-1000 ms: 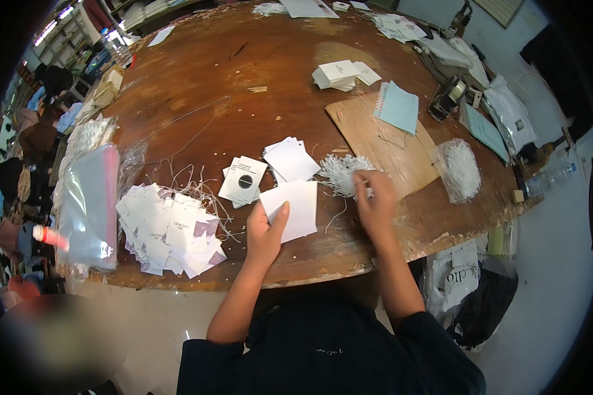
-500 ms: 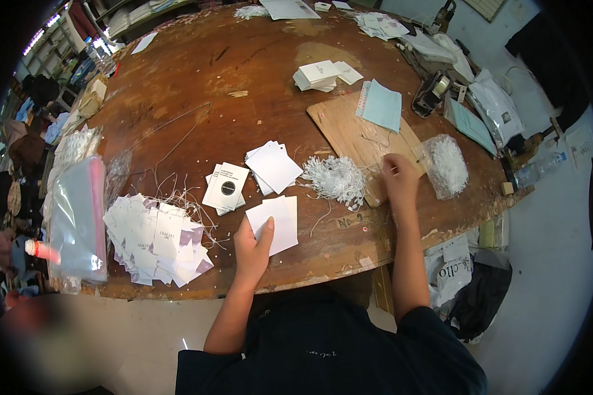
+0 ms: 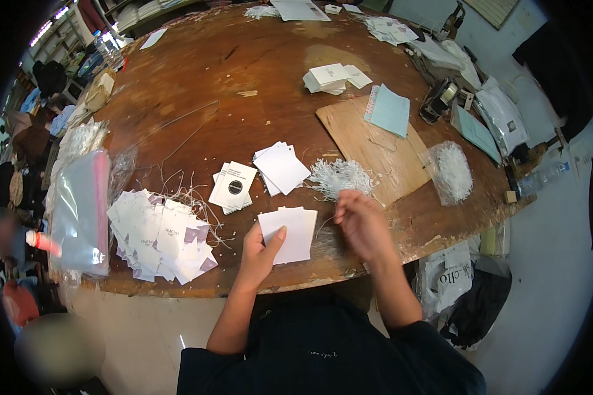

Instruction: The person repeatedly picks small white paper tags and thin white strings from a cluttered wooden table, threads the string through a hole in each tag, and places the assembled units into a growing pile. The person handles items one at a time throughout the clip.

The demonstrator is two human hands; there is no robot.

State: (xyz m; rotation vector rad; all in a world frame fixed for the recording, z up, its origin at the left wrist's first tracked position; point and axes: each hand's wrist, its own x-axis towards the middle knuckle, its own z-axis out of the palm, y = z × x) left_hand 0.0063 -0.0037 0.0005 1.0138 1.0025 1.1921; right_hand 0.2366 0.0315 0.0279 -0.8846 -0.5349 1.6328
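Note:
My left hand (image 3: 260, 255) grips a few white card tags (image 3: 288, 232), fanned slightly, with the thumb pressed on the top one. To their right, my right hand (image 3: 362, 222) hovers at the near edge of a heap of white tag strings (image 3: 341, 178); its fingers are bent and drawn together, and anything between them is too small to make out. Beyond the held tags lies a loose stack of blank white tags (image 3: 282, 170). Beside it is a stack of printed tags with a black circle (image 3: 234, 187). A pile of strung tags (image 3: 165, 240) spreads at left.
A wooden board (image 3: 402, 164) carries a pale blue card (image 3: 389, 110). Right of it sits a plastic bag of white strings (image 3: 452, 172). Clear plastic sleeves (image 3: 79, 217) lie at the left edge. Another card stack (image 3: 327, 78) and a black tape dispenser (image 3: 439, 100) stand farther back.
My right hand has come left and nearer, from over the wooden board to the near side of the string heap. The left hand still holds the tags, now turned more upright. The view has shifted slightly.

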